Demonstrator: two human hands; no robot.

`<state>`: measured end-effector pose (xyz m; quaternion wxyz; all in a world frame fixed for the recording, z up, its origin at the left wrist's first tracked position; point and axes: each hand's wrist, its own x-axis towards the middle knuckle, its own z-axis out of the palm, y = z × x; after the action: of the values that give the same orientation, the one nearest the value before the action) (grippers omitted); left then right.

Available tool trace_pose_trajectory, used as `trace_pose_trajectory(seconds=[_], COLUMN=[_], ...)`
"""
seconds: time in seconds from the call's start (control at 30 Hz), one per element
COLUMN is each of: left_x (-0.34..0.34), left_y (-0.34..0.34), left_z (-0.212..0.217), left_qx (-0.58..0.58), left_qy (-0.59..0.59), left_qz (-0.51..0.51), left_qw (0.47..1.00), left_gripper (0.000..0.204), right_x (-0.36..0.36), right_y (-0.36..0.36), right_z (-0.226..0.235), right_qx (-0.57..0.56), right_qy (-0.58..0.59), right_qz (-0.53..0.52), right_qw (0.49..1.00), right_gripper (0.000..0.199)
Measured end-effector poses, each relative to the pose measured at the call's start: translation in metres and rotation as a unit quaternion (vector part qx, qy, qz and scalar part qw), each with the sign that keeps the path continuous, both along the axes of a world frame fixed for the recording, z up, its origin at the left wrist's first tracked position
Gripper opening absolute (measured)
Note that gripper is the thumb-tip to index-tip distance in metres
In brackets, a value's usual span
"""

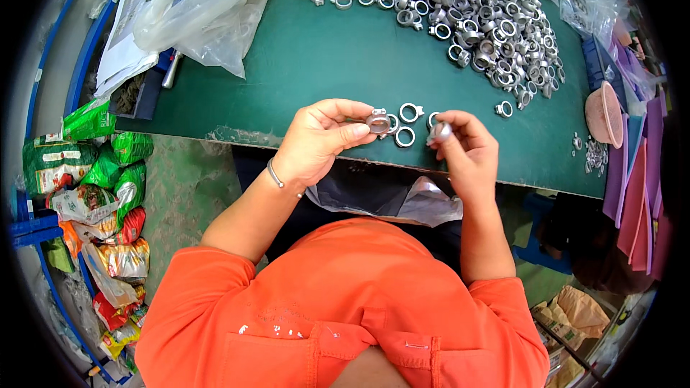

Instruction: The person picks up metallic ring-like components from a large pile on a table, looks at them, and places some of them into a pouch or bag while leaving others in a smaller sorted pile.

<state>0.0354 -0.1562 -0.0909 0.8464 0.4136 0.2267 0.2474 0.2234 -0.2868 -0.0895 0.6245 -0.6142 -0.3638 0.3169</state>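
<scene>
My left hand [315, 138], with a metal bangle on its wrist, pinches a small grey metal ring [378, 123] with a lug on its rim, between thumb and fingertips near the table's front edge. To its right, the fingers of my right hand [473, 152] are closed on a shiny rounded metal piece [440, 131]; its full shape is partly hidden. Between my hands a loose metal ring [405, 136] lies on the green table [316, 50], with another lugged ring [411, 112] just beyond it. Further rings lie partly behind my fingers.
A large heap of similar metal rings [481, 18] covers the far right of the table. Smaller metal parts [595, 156] lie by a pink basket [606, 115] at the right. Clear plastic bags [208, 18] and papers [122, 50] are at the far left. Below the table edge hangs a plastic bag [431, 201].
</scene>
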Motion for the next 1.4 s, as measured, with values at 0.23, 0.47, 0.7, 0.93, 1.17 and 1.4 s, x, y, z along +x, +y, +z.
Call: trace_pose_trajectory(seconds=[0.23, 0.47, 0.7, 0.93, 1.17, 1.4], left_x=[-0.008, -0.008, 0.025, 0.015, 0.008, -0.013], left_y=[-0.006, -0.011, -0.008, -0.005, -0.006, -0.007], left_z=[0.012, 0.030, 0.012, 0.000, 0.007, 0.021], left_qx=[0.194, 0.522, 0.586, -0.034, -0.097, 0.077], left_qy=[0.006, 0.183, 0.235, -0.040, -0.049, 0.041], left_qz=[-0.059, -0.079, -0.032, -0.086, -0.108, -0.202], left_qw=[0.979, 0.829, 0.775, 0.995, 0.988, 0.976], left_gripper=[0.018, 0.031, 0.033, 0.029, 0.027, 0.029], right_x=[-0.013, -0.011, 0.003, 0.005, -0.005, -0.010], right_y=[-0.017, -0.013, 0.003, -0.010, -0.012, -0.023], right_z=[0.005, 0.005, 0.001, 0.005, 0.002, 0.010], right_qx=[0.087, 0.019, -0.096, 0.050, 0.150, 0.073], right_qy=[-0.016, -0.374, -0.439, 0.287, 0.286, -0.059], right_qz=[0.152, 0.018, -0.031, 0.133, 0.176, 0.261], right_qw=[0.984, 0.927, 0.893, 0.947, 0.930, 0.961], right_gripper=[0.016, 0.018, 0.027, 0.036, 0.020, 0.022])
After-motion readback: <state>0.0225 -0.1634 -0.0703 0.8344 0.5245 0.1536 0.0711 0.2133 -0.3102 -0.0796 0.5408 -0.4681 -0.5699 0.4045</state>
